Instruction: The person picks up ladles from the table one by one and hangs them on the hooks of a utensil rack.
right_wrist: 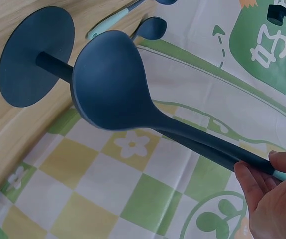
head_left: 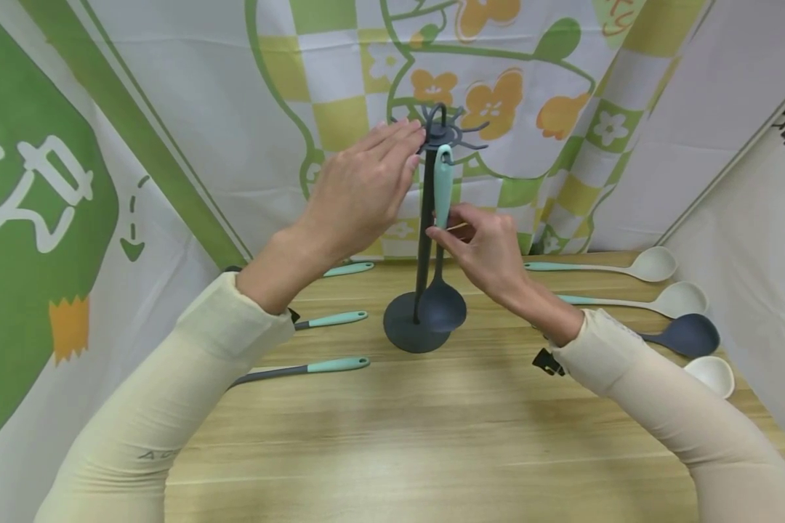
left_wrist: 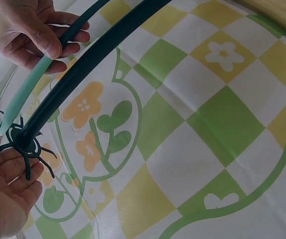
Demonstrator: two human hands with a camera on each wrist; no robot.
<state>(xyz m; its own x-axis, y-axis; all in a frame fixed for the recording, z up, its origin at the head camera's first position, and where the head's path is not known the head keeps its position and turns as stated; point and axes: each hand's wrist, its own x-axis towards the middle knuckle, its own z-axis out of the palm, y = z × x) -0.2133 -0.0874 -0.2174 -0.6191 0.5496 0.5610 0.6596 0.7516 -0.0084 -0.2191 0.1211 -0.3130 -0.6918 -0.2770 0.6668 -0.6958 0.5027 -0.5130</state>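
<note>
The head camera looked forward and down over the worktop (head_left: pixel 392 450); the left wrist's nearer view caught it upper right, the right wrist's upper left, both sharing the stand (head_left: pixel 427 218).

Red "ky" (head_left: pixel 618 20) on patterned curtain (head_left: pixel 340 58), dashed green arrow (head_left: pixel 132 250) and white characters (head_left: pixel 46 163) on left cloth (head_left: pixel 160 290)

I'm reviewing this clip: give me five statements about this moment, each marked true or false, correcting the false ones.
1. The right hand pinches the ladle. True.
2. The left hand is at the foot of the utensil stand. False: it is at the stand's hooked top.
3. The ladle is bowl up. False: it is bowl down.
4. Three mint handles show on the person's left of the stand. True.
5. The four utensil heads on the right are all dark. False: there are three pale heads and one dark head.
</note>
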